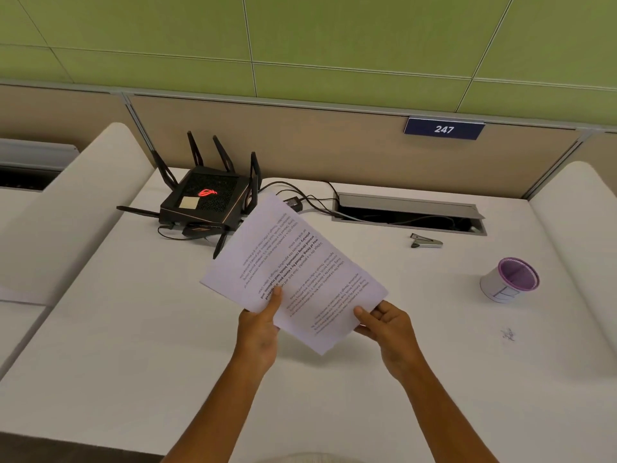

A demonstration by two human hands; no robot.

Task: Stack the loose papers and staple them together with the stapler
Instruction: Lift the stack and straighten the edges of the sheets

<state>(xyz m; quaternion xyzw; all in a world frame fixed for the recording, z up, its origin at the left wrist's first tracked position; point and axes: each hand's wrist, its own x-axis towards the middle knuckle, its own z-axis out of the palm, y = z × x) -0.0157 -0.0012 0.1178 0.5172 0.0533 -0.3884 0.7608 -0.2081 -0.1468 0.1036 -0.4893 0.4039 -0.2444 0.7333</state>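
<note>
Head view, papers (293, 272): being held tilted above the white surface (133, 345), printed text facing up, upside down to the camera.
Left hand (258, 332): pinching the papers' near left edge, thumb lying on top.
Right hand (387, 324): gripping the near right corner, thumb on the sheet.
Stapler (426, 241): lying on the surface well right of the papers, just before the open cable tray (409, 212).
Surface: carrying a black router (207, 198) at the back left and a purple-rimmed cup (509, 279) at the right.
Room: showing a beige partition (300, 142) bearing a blue 247 plate (444, 129), green wall panels (300, 35) rising above.
</note>
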